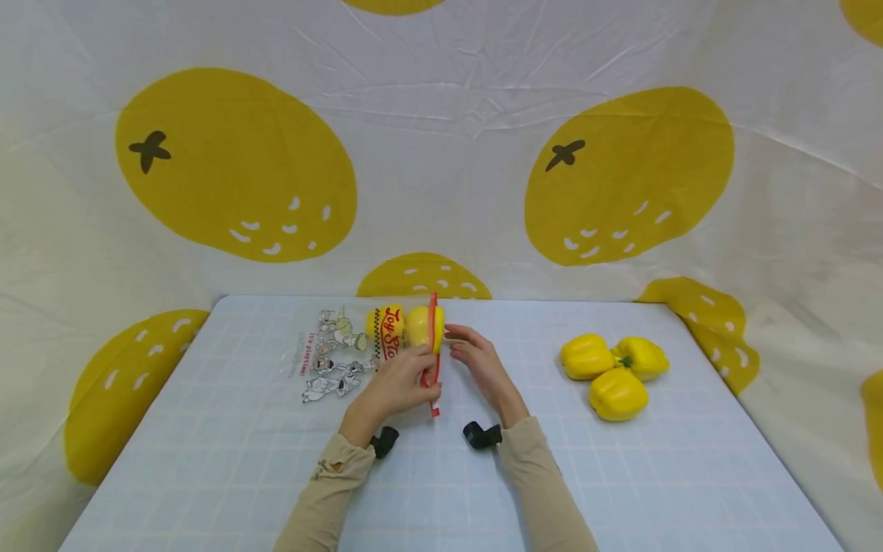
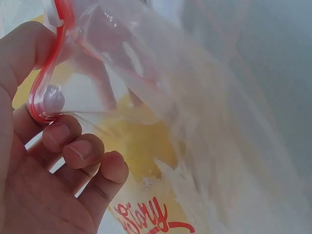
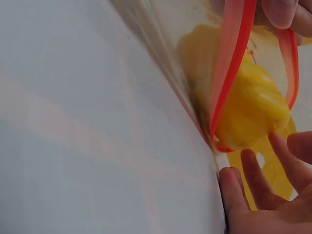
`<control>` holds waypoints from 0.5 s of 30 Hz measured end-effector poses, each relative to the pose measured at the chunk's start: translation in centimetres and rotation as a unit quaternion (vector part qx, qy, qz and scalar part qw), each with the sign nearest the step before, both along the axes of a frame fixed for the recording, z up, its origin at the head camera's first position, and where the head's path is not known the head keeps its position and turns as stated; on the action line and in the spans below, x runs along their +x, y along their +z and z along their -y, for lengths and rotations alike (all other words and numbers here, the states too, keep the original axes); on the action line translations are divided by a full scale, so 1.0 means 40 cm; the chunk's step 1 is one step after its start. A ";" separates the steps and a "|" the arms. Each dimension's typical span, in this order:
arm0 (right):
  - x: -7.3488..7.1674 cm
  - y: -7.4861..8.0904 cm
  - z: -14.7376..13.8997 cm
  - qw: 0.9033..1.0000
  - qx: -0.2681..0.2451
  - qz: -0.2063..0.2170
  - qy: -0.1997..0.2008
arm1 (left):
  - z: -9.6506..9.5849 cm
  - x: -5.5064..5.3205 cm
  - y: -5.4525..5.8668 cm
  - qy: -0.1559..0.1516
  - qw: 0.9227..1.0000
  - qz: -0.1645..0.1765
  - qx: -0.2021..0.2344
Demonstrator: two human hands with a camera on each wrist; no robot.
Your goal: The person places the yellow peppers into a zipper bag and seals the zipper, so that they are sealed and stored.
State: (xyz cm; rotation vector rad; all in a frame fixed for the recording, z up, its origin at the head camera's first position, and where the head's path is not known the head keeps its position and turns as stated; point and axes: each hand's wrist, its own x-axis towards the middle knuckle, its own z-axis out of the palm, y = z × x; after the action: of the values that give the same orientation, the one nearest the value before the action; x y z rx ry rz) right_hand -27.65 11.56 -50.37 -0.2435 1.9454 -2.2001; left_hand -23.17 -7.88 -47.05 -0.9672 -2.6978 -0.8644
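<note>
A clear zip bag (image 1: 290, 364) with a red zip edge (image 3: 233, 58), cartoon figures and a yellow printed label lies on the table, its mouth facing right. My left hand (image 1: 396, 382) pinches the red edge between thumb and fingers, and the mouth gapes in the right wrist view. A yellow bell pepper (image 3: 258, 109) sits in that mouth, mostly inside, with one end past the red edge. Beside this end is my right hand (image 1: 485, 370), fingers extended; one fingertip appears to touch the pepper. Through the film, the left wrist view shows a blurred yellow shape (image 2: 146, 146).
Three more yellow bell peppers (image 1: 618, 395) lie close together on the right of the table. The table (image 1: 228, 460) has a pale checked cloth. Behind it hangs a white curtain (image 1: 441, 192) with big yellow fruit prints. Black wrist devices (image 1: 481, 435) are near both cuffs.
</note>
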 end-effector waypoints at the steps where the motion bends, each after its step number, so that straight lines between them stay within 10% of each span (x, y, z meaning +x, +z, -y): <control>1: 0.000 -0.001 0.000 1.000 0.001 -0.001 0.005 | 0.000 0.000 0.001 0.000 1.000 0.002 -0.002; 15: -0.001 0.010 0.000 0.992 0.105 0.001 0.069 | 0.003 -0.002 0.000 -0.012 1.000 0.011 0.001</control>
State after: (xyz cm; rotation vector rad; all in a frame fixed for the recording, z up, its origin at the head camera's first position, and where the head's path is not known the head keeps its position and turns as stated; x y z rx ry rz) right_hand -27.69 11.55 -49.95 -0.3316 2.0704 -1.8937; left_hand -23.23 -7.99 -47.06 -0.9978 -2.7074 -0.8881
